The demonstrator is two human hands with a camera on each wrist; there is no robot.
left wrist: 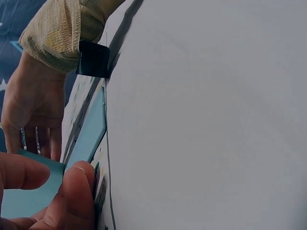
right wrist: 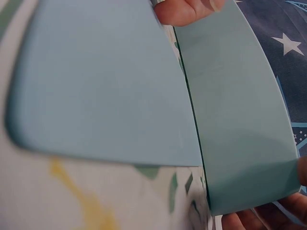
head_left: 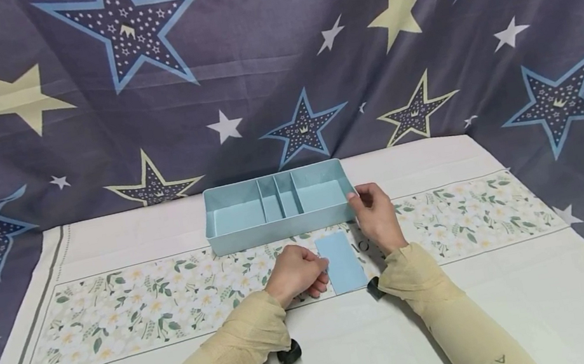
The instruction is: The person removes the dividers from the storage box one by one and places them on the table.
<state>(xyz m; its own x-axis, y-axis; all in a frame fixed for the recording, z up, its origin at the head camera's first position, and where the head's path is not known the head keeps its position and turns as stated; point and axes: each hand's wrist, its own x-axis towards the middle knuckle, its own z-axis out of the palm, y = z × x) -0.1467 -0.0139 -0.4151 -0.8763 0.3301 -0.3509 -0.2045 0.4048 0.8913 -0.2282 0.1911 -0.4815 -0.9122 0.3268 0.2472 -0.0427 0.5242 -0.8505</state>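
Note:
In the head view, a light teal organizer box (head_left: pixel 255 237) with an open top stands upright towards the back of the table. Dividers split it into wide end compartments and narrow middle ones. My right hand (head_left: pixel 377 216) grips its right end, thumb at the rim and fingers round the side. In front of the box lies a flat light-blue rectangular panel (head_left: pixel 342 264). Beside that panel's left edge is my left hand (head_left: pixel 297 271), fingertips at the edge. Thumb and forefinger (left wrist: pixel 79 184) stand apart in the left wrist view, with nothing visibly pinched between them.
A white tablecloth (head_left: pixel 364 337) with a floral band (head_left: pixel 156 307) covers the table. Dark star-patterned fabric (head_left: pixel 245 41) hangs behind and at the sides. Small black objects (head_left: pixel 289 353) sit by both wrists.

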